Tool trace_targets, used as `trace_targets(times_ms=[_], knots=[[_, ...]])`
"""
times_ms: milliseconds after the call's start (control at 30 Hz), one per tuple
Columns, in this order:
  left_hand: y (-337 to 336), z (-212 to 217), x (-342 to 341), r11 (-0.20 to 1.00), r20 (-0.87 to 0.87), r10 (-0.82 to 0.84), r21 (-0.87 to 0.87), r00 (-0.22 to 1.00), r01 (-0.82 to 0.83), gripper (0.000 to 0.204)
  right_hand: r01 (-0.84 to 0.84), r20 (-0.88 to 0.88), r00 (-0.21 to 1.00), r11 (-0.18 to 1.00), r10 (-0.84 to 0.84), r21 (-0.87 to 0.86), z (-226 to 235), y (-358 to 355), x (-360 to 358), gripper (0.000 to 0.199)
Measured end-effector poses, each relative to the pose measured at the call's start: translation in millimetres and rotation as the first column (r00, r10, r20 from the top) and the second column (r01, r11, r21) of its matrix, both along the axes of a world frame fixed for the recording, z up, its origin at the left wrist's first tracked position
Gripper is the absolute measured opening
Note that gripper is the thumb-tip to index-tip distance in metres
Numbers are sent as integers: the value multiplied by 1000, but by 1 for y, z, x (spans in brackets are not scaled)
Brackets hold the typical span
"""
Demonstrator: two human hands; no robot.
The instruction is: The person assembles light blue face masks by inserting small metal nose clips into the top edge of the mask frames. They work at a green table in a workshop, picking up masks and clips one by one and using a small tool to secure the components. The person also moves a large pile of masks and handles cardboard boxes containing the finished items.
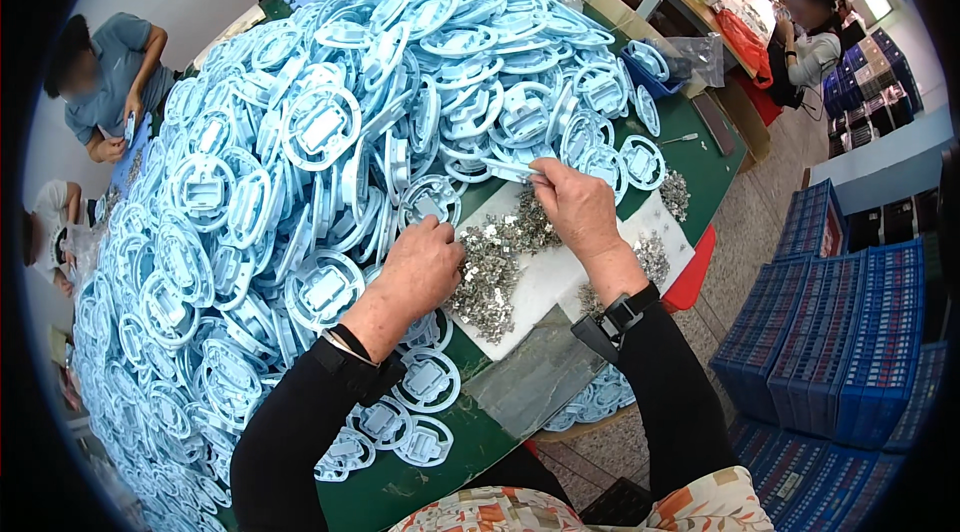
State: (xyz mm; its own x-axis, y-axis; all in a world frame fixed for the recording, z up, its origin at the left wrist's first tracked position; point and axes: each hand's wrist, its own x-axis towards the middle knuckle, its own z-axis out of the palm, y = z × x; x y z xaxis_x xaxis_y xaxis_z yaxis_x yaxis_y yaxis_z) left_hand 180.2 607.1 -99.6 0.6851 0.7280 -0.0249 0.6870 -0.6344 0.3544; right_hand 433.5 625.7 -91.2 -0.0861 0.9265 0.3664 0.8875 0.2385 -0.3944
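Right hand [578, 207] fingers pinch a pale blue plastic piece [508, 170] above the white sheet [540, 277]; the left hand [422, 262] curls shut, its contents hidden, beside small shiny metal clips [490, 272]. Round blue plastic frames [320, 127] bury the green surface [715, 167]. Stacked blue crates [850, 332] stand right.

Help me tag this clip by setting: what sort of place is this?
Probably a small factory assembly room: a huge pile of identical light-blue plastic parts covers the green table, small metal pieces lie heaped there, and stacked blue crates stand alongside.
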Motion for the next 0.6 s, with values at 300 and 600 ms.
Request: trace_targets(times_ms=[300, 600], knots=[[28, -25, 43, 929, 166, 364, -129, 916, -346, 15, 14, -132, 991, 984, -38, -179, 9, 24, 24, 15], [35, -33, 76, 909, -135, 407, -38, 903, -415, 20, 16, -269, 958, 958, -96, -285, 7, 40, 41, 23]])
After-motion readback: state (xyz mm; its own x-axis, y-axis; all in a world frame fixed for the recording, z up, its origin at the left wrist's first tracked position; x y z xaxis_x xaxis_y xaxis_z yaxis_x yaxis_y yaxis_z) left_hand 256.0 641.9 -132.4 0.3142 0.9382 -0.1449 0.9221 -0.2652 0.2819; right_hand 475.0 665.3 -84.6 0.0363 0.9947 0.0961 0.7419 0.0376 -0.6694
